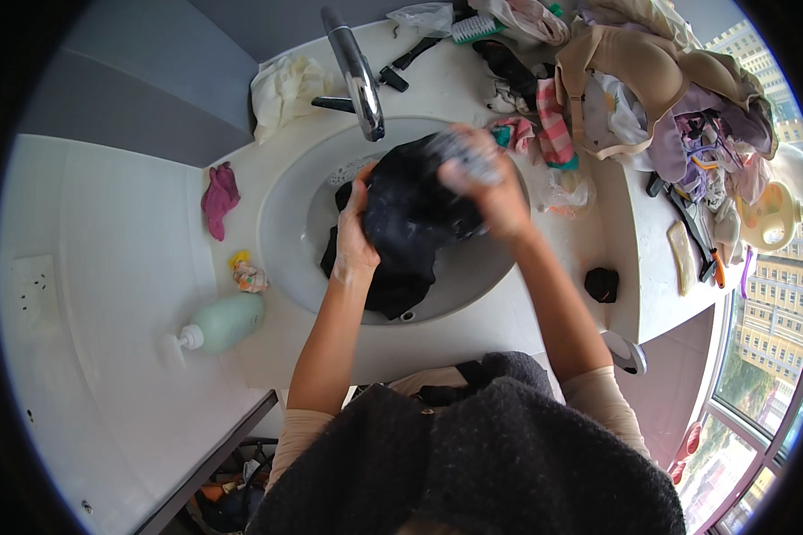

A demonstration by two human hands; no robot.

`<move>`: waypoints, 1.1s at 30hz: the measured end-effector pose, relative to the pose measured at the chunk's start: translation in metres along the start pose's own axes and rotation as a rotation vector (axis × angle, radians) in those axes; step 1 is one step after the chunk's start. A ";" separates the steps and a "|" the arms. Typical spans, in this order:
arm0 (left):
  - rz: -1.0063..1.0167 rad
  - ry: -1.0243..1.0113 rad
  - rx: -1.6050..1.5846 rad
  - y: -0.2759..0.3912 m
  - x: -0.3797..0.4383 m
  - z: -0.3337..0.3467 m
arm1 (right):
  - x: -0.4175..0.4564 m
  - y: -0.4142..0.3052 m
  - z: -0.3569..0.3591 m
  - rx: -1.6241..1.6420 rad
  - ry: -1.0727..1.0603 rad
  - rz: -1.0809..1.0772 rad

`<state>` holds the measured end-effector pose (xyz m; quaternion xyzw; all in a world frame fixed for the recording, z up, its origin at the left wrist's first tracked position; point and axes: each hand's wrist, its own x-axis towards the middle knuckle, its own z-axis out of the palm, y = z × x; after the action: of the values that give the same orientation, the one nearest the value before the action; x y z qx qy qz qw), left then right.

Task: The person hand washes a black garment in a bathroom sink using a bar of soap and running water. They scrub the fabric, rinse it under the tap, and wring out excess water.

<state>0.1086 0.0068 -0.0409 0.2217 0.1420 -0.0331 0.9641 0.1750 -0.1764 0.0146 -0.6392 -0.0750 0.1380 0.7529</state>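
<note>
Over an oval washbasin, a wet black garment is spread between my hands, its lower part lying in the basin. Its left edge is gripped by my left hand, which has suds on the wrist. My right hand is blurred by motion at the cloth's upper right, closed around a grey-and-white bunched or bristly item whose kind I cannot tell. Foam floats by the basin's upper left wall. Above the basin's back rim reaches a chrome faucet.
A pump bottle lies at the left; a magenta cloth is behind it. Behind the basin are a cream cloth and a scrubbing brush. Piled laundry fills the back right, and a raised ledge borders the right side.
</note>
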 end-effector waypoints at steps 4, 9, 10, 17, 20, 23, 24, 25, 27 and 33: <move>-0.133 -0.162 -0.141 -0.024 0.006 0.004 | -0.039 0.035 0.080 -1.010 -0.247 -0.498; -0.087 0.473 0.289 -0.035 -0.006 0.027 | 0.027 0.060 0.056 -0.470 0.242 0.052; -0.158 0.398 0.179 -0.023 -0.002 0.026 | 0.022 0.053 0.063 -0.463 0.205 0.058; -0.096 0.143 0.140 -0.016 0.013 0.003 | -0.012 0.057 0.080 -0.632 0.106 -0.106; -0.158 0.294 0.211 -0.030 0.005 0.031 | 0.030 0.061 0.042 -0.310 0.254 0.263; -0.327 0.414 0.296 -0.004 0.019 0.036 | 0.012 0.064 0.053 0.003 0.213 0.161; -0.241 0.282 0.226 0.004 0.019 0.029 | -0.010 0.050 0.076 -0.178 0.242 -0.193; -0.281 -0.217 0.005 0.026 0.028 -0.033 | -0.024 0.038 0.095 -0.334 0.210 -0.368; -0.272 -0.174 -0.089 0.013 0.016 -0.002 | -0.037 0.037 0.101 -0.676 0.252 -0.519; -0.108 0.402 0.234 -0.014 0.010 0.017 | 0.022 0.053 0.057 -0.260 0.276 -0.045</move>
<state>0.1211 -0.0131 -0.0352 0.3264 0.3378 -0.0560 0.8810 0.1732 -0.1088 -0.0295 -0.7419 -0.0026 0.0212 0.6701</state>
